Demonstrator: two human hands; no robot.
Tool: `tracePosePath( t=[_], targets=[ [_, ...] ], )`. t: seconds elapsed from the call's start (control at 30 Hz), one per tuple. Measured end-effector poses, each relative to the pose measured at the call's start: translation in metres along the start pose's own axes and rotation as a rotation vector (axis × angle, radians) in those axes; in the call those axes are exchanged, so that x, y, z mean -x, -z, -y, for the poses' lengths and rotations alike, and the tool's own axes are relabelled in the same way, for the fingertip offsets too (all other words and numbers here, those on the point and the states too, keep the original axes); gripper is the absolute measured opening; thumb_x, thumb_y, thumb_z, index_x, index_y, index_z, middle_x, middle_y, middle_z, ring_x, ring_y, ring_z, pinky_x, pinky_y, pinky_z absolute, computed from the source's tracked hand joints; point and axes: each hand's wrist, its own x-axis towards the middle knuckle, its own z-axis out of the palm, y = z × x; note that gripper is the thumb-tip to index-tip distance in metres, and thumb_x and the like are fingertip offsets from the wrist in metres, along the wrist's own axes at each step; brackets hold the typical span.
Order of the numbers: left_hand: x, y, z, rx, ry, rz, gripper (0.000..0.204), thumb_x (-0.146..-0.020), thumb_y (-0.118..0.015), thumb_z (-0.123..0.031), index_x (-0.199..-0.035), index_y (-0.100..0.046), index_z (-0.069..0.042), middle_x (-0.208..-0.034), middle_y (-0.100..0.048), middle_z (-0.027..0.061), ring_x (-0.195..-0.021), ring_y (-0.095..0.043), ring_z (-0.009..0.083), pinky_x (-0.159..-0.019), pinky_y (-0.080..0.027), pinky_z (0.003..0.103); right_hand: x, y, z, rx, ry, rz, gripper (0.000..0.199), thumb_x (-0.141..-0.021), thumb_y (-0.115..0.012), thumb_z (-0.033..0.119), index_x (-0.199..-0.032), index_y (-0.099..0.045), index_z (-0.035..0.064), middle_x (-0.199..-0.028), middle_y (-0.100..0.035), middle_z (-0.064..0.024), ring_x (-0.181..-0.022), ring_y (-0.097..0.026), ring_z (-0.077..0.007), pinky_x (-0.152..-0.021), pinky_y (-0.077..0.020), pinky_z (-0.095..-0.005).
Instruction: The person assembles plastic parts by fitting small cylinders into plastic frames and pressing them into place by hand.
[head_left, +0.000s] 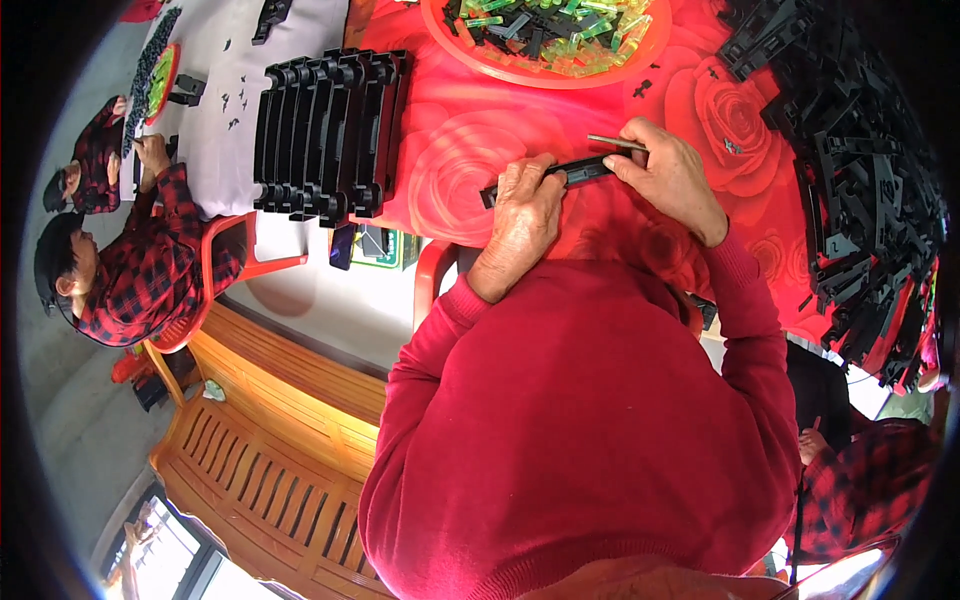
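Observation:
A long, narrow black plastic part [585,170] lies slantwise just over the table, between my two hands. My left hand [524,212] is closed over its left end, the fingers wrapped across it. At the other end, my right hand [672,178] has its thumb against the part. Pinched between that thumb and the forefinger is a thin greyish rod-like tool [614,142], pointing left above the part. The right hand's remaining fingers are curled and partly hidden. Fine detail inside the black part is too small to make out.
Black parts stand in a stacked block [330,135] on the left. A large heap of black pieces [865,190] covers the right side. Beyond my hands is an orange-red basin [548,82] of small green, orange and black pieces. Other people sit left and lower right; a wooden bench [270,430] stands lower left.

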Motion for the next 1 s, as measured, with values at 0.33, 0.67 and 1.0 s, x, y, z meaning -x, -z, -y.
tracePosePath(
  t=[0.33, 0.67, 1.0],
  targets=[
    [-0.002, -0.001, 0.004, -0.07, -0.099, -0.014, 0.022, -0.074, -0.064, 0.0, -0.096, -0.065, -0.002, -0.105, -0.06, 0.0131, -0.092, -0.056, 0.0307, -0.076, -0.045, 0.04, 0.0, 0.009, 0.001, 0.18, 0.275, 0.099, 0.017, -0.085, -0.063, 0.019, -0.086, -0.055, 0.0042, -0.074, -0.056, -0.011, -0.066, -0.056, -0.0304, -0.058, -0.0415, -0.0412],
    [-0.003, -0.004, 0.001, -0.044, -0.025, -0.016, 0.023, -0.071, -0.064, 0.001, -0.093, -0.067, -0.003, -0.103, -0.061, 0.0116, -0.089, -0.055, 0.0294, -0.074, -0.045, 0.04, -0.011, 0.001, 0.009, 0.41, 0.472, 0.068, 0.015, -0.081, -0.064, 0.02, -0.082, -0.056, 0.0073, -0.074, -0.06, -0.0081, -0.073, -0.062, -0.029, -0.057, -0.0474, -0.0438],
    [0.0, -0.006, 0.003, -0.09, -0.049, -0.019, 0.024, -0.07, -0.063, 0.0, -0.093, -0.067, -0.004, -0.105, -0.061, 0.0113, -0.09, -0.055, 0.0291, -0.073, -0.044, 0.04, -0.012, 0.001, 0.024, 0.547, 0.404, 0.155, 0.017, -0.082, -0.065, 0.02, -0.086, -0.055, 0.007, -0.074, -0.063, -0.0103, -0.072, -0.064, -0.0306, -0.055, -0.047, -0.0436]
  ],
)
